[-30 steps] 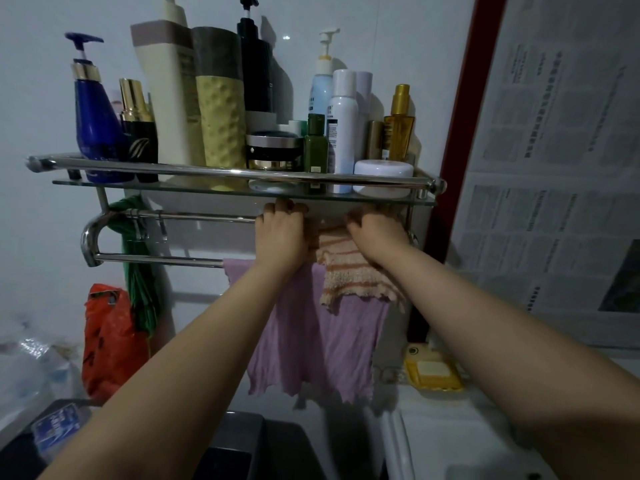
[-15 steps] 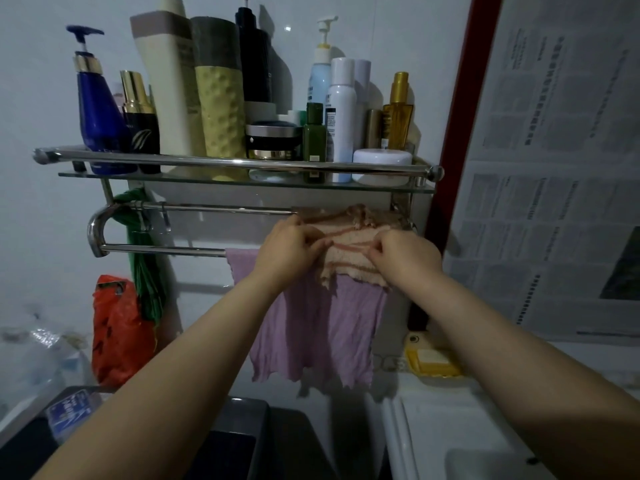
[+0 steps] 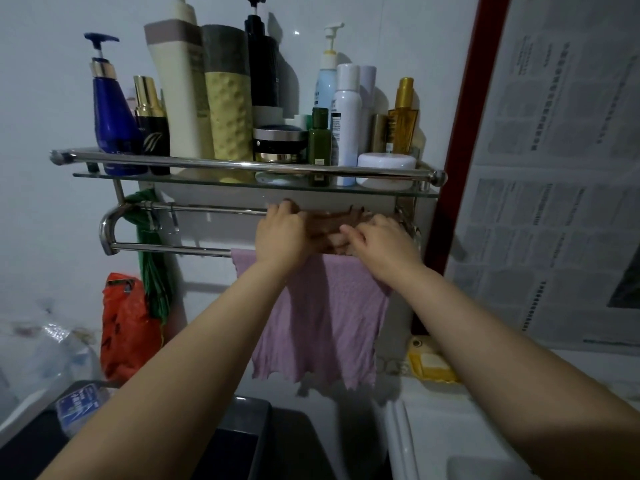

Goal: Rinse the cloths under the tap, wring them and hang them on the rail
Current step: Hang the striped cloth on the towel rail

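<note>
Both hands are up at the rail (image 3: 194, 210) under the shelf (image 3: 242, 165) of bottles. The left hand (image 3: 282, 232) and right hand (image 3: 382, 242) each clutch the bunched striped cloth (image 3: 327, 225). The pink cloth (image 3: 325, 317) hangs below; a yellow soap dish (image 3: 433, 367) holds soap.

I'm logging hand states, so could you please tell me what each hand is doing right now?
Left hand: grips the striped cloth at the rail.
Right hand: fingers curled on the same cloth.
</note>
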A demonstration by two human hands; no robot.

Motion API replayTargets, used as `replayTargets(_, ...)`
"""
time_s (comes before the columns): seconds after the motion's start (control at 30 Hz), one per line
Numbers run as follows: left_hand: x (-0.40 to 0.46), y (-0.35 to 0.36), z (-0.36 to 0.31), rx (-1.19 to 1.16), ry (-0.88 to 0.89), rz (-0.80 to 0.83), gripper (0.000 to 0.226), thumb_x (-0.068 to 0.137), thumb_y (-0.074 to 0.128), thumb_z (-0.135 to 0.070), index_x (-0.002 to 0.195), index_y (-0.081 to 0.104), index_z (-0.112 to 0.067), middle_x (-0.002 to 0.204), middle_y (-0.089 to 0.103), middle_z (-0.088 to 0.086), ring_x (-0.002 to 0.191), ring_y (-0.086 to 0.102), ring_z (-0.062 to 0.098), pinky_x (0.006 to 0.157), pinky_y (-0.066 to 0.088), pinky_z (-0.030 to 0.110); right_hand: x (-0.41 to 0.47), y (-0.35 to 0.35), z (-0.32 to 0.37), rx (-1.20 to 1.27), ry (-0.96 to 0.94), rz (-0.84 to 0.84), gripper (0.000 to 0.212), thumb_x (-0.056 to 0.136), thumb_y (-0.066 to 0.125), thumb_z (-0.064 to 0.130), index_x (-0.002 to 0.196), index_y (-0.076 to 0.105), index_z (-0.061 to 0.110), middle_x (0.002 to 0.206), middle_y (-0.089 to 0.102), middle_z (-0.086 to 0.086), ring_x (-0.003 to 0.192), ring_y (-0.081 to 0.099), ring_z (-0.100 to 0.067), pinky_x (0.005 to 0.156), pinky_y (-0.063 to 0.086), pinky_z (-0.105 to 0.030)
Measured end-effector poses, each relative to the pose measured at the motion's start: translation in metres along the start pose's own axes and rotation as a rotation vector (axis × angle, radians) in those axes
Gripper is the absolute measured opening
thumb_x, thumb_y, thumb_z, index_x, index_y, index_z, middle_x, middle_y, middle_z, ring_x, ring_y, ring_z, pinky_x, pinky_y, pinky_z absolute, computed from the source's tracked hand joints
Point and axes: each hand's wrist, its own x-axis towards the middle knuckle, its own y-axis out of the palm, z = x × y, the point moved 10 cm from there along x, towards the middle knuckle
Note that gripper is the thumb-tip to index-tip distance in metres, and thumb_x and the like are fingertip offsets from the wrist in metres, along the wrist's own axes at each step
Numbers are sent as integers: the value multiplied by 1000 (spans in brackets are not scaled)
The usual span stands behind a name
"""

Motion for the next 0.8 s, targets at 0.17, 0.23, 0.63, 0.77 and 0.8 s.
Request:
replayTargets(0.17,2,26,-22,13,126,100,54,99,34,-49,146,35,-23,157,25,5,143,23,26,112,23,41,16,5,12,-159,-83,90,49,97,25,55,135,41,28,140,42,-11,129,37,-32,104,28,-46)
replayTargets(0.23,2,34,-18,24,97,135,58,99,29,-51,149,28,-22,159,20,4,146,17,24,116,16,41,23,10,8,-208,-101,138,53,96,25,59,137,38,29,143,42,-10,131,39,-31,104,29,-47)
replayTargets(0.63,4,28,17,22,-77,94,61,100,25,-51,146,30,-10,158,19,15,147,14,31,119,13,43,2,0,-17,-611,125,87,43,100,30,33,135,43,14,142,43,-12,132,35,-33,112,9,-59)
replayTargets(0.77,6,30,18,44,-66,90,56,100,28,-49,141,34,-13,158,18,17,145,16,37,117,17,47,-1,-7,-7,-466,-39,-28,41,99,35,28,137,42,14,145,40,-11,134,33,-30,113,14,-57)
replayTargets(0.8,4,29,14,49,-46,77,53,99,30,-49,140,36,-15,158,17,16,144,17,39,115,18,48,-1,-6,-2,-400,-98,-38,44,100,32,33,140,38,16,150,35,-9,139,29,-27,114,11,-56)
